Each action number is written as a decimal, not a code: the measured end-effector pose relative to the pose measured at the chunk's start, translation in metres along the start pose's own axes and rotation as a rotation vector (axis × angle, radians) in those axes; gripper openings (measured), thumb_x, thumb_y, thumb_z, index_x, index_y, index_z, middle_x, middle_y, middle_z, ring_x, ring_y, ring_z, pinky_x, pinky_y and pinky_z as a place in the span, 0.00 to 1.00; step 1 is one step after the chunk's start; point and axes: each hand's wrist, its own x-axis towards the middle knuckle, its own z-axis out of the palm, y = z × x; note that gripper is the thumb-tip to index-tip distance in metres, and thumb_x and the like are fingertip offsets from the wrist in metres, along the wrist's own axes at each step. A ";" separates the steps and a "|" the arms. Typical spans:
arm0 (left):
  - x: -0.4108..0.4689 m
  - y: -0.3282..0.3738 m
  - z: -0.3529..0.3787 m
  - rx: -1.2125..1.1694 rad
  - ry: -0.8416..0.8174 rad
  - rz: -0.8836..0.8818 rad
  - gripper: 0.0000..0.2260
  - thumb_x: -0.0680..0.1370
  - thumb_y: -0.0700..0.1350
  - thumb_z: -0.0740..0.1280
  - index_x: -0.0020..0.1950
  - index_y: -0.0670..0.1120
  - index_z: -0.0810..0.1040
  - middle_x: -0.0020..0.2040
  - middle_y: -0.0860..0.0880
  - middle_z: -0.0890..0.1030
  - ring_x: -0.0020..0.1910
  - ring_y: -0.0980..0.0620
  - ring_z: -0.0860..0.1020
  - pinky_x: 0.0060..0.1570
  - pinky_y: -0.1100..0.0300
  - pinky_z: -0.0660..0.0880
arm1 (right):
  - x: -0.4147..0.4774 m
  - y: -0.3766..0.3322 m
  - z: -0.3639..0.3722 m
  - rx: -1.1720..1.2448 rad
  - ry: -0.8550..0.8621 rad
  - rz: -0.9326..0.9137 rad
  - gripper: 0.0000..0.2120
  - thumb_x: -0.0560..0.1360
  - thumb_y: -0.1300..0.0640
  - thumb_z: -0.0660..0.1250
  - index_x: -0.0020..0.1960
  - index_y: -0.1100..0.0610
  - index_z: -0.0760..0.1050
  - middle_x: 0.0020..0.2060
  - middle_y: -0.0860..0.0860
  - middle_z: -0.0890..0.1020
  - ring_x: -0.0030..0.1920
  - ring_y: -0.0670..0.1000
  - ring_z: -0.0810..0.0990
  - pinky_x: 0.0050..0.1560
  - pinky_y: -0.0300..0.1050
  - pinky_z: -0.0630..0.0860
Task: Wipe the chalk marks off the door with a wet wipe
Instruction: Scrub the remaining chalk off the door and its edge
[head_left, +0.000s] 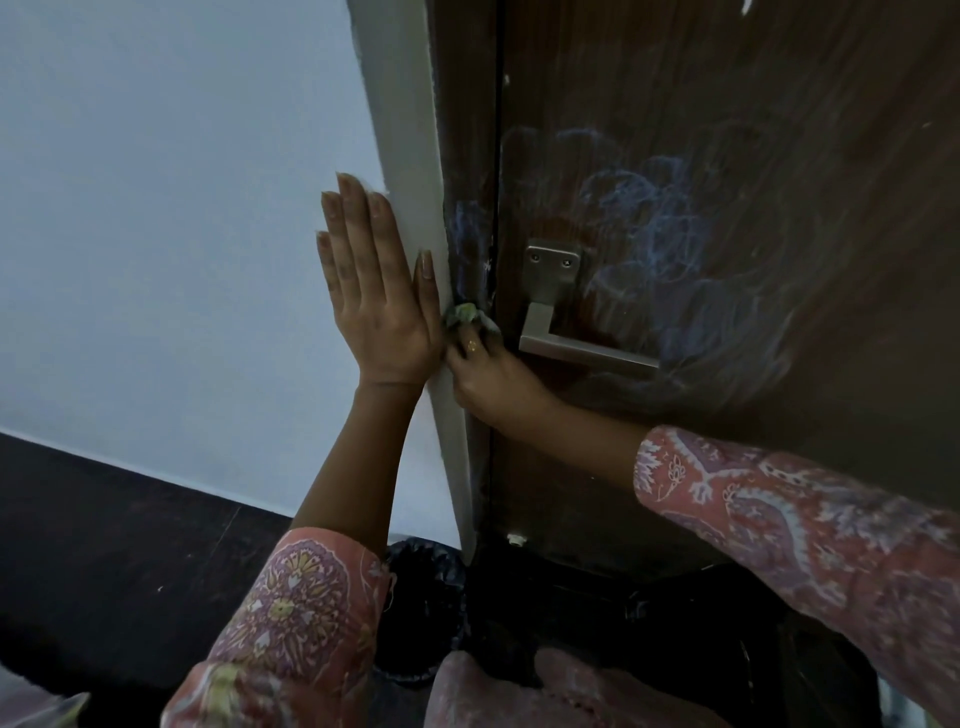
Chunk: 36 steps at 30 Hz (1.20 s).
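Most of the wet wipe (464, 315) is buried in my right hand (491, 376) — only a crumpled greenish wad pokes out past the closed fingers, centre frame, pressed on the dark frame strip (470, 228) by the door (727, 156). My left hand (376, 291) lies flat and open on the white wall (182, 208), holding nothing, touching the right. Blue chalk scribbles (654, 234) smear the brown wood above the angular metal handle (576, 338).

Pale wall (156, 234), dark floor (93, 545), black-lined bin (421, 597) by the wall's foot
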 end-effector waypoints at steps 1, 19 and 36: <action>0.000 0.000 0.000 0.005 0.000 -0.001 0.34 0.78 0.40 0.59 0.77 0.49 0.43 0.67 0.30 0.63 0.77 0.55 0.44 0.76 0.56 0.47 | 0.005 0.003 -0.004 0.028 -0.017 0.001 0.11 0.71 0.59 0.64 0.47 0.57 0.84 0.47 0.51 0.85 0.52 0.55 0.82 0.44 0.44 0.82; 0.002 0.000 0.000 -0.022 0.028 0.014 0.29 0.82 0.41 0.56 0.78 0.47 0.43 0.67 0.29 0.65 0.77 0.54 0.45 0.76 0.55 0.48 | 0.051 0.062 -0.070 0.153 0.219 0.461 0.16 0.73 0.64 0.56 0.45 0.57 0.83 0.44 0.52 0.85 0.45 0.51 0.83 0.38 0.35 0.78; 0.004 0.002 -0.003 -0.066 0.009 -0.033 0.20 0.79 0.40 0.56 0.69 0.33 0.59 0.65 0.28 0.67 0.77 0.57 0.45 0.76 0.58 0.46 | 0.018 0.004 -0.014 0.183 -0.031 0.188 0.09 0.71 0.61 0.65 0.44 0.57 0.84 0.40 0.52 0.84 0.39 0.52 0.83 0.30 0.38 0.79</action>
